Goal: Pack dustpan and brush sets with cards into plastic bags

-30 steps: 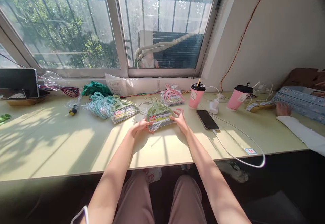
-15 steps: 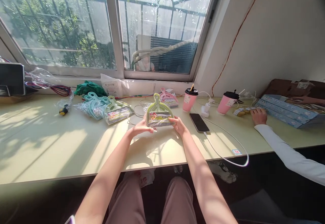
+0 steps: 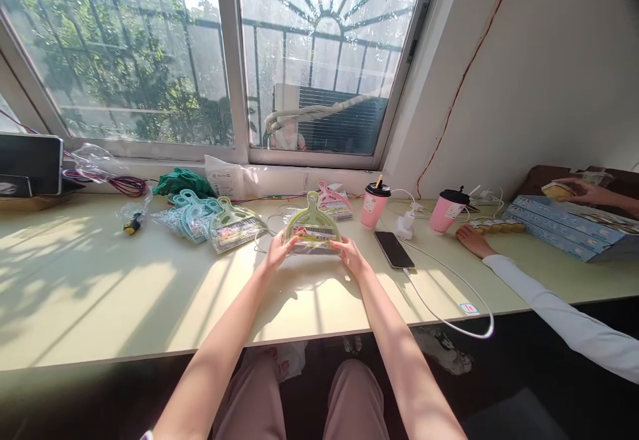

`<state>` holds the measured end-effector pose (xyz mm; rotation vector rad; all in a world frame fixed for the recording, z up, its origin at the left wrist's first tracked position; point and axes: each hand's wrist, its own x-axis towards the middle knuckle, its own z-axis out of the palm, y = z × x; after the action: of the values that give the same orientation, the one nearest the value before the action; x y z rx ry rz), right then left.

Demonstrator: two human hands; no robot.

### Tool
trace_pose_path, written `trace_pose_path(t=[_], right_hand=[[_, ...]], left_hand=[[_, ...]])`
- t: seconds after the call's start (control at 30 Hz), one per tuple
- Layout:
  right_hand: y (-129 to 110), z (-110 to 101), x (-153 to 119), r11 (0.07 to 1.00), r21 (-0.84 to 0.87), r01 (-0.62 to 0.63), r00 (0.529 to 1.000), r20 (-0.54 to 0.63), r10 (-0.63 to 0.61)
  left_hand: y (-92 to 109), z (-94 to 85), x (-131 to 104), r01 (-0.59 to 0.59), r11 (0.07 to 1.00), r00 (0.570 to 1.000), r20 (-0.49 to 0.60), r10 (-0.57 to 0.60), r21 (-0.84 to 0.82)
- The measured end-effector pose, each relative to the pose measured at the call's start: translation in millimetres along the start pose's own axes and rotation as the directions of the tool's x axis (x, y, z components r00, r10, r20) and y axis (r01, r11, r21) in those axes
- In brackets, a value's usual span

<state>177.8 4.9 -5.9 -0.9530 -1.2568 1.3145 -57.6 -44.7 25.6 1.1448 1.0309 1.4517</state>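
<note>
A light green mini dustpan set in a clear bag (image 3: 312,227) stands almost upright above the pale table (image 3: 150,293), handle up. My left hand (image 3: 276,252) grips its lower left corner and my right hand (image 3: 349,255) grips its lower right corner. To the left lies a pile of teal and green packaged dustpan sets (image 3: 212,219). A pink packaged set (image 3: 333,202) lies just behind the held one.
Two pink cups with black lids (image 3: 374,204) (image 3: 446,210), a white charger (image 3: 405,224) and a phone on a white cable (image 3: 393,249) lie to my right. Another person's hand (image 3: 472,239) and white sleeve (image 3: 559,317) rest near blue boxes (image 3: 564,227). A screwdriver (image 3: 130,225) and green cloth (image 3: 182,180) lie left.
Both my hands lifted the green dustpan set off the table and tilted it upright. The other person's hand slid left along the table.
</note>
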Motion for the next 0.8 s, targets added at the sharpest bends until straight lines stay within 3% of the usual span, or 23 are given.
trace_pose_path(t=[0.13, 0.3, 0.37, 0.47, 0.63, 0.8], right_hand=[[-1.9, 5.9, -3.0, 1.0, -0.012, -0.016, 0.997, 0.072, 0.017], [1.5, 22.5, -5.3, 1.0, -0.023, 0.003, 0.99, 0.138, 0.0], [2.8, 27.2, -5.6, 0.999, -0.037, -0.002, 0.99, 0.143, 0.007], [3.2, 27.7, -5.3, 0.999, -0.051, -0.012, 0.993, 0.117, 0.018], [-0.5, 17.7, -2.7, 0.994, -0.102, -0.03, 1.0, 0.004, 0.031], [-0.6, 13.7, 2.2, 0.988, -0.153, 0.003, 1.0, 0.009, -0.002]], left_hand=[[-11.2, -10.1, 5.9, 0.058, 0.994, 0.997, -0.063, -0.052, 0.095], [-21.1, -19.0, 12.4, 0.067, 0.993, 0.959, -0.279, -0.038, 0.096], [-20.6, -21.1, 13.8, 0.099, 0.987, 0.949, -0.31, -0.056, 0.124], [-14.0, -25.8, 14.2, 0.2, 0.969, 0.949, -0.273, -0.155, 0.143], [-0.5, -36.6, 11.6, 0.267, 0.959, 0.963, 0.017, -0.27, 0.1], [-3.9, -32.8, 7.8, 0.154, 0.95, 0.976, 0.108, -0.189, 0.27]])
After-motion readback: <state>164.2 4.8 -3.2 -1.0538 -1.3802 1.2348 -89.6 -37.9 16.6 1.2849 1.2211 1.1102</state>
